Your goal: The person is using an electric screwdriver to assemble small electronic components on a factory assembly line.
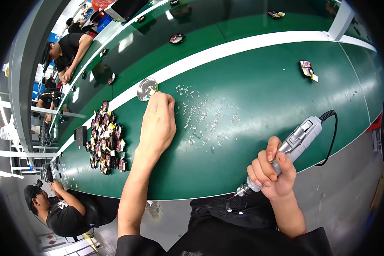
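Observation:
My right hand (272, 170) is wrapped round a grey corded rotary tool (301, 137) over the table's near edge. The tool tilts down to the left; its metal chuck (243, 190) carries a thin bent bit. Farther left, my left hand (160, 121) reaches over the green table with fingers pinched together. Its fingertips are beside a small round clear dish (142, 94) holding pale bits; whatever they may hold is hidden. Many small white slivers (205, 114) lie scattered right of that hand. Left of it is a pile of small black-and-red packaged pieces (106, 145).
A black box (80, 136) stands left of the pile. One packaged piece (306, 68) lies at the far right. Beyond the white rail (226, 48), a dark green belt (217, 30) carries more pieces. Co-workers sit at left. The tool's black cord (336, 141) loops at right.

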`<state>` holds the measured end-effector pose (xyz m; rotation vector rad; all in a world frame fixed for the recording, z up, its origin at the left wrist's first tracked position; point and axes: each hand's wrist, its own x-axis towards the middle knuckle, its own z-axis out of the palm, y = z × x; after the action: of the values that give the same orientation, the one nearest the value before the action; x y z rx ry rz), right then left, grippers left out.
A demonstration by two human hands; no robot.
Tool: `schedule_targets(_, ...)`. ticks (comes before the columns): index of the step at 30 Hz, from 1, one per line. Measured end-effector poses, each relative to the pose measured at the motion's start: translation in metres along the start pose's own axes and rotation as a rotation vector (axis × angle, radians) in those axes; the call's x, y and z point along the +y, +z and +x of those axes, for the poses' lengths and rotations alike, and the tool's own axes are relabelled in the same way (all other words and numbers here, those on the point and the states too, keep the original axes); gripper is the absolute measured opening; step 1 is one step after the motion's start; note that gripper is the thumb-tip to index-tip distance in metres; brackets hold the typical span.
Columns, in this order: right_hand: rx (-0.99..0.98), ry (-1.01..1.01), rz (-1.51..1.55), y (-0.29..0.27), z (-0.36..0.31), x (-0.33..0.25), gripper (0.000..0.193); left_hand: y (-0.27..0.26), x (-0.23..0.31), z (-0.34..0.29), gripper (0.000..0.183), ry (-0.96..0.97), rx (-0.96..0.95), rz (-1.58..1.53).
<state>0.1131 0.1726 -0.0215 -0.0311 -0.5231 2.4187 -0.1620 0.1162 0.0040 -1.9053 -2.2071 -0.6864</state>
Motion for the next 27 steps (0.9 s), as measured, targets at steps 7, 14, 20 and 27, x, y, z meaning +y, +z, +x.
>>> schedule_targets(7,0.024,-0.008,-0.032,0.003,-0.003,0.0,0.021,-0.008,0.0,-0.017,0.008,-0.145,0.021,-0.044)
schedule_targets(14,0.087,-0.079,-0.103,0.005,-0.002,-0.001,0.022,-0.024,0.039,-0.059,0.01,-0.428,0.045,-0.748)
schedule_targets(20,-0.069,-0.263,-0.017,0.047,0.016,-0.01,0.023,-0.021,0.099,-0.086,0.011,-0.531,0.001,-1.428)
schedule_targets(27,-0.125,-0.3,-0.091,0.066,0.021,-0.015,0.024,-0.011,0.129,-0.102,0.021,-0.561,0.015,-1.746)
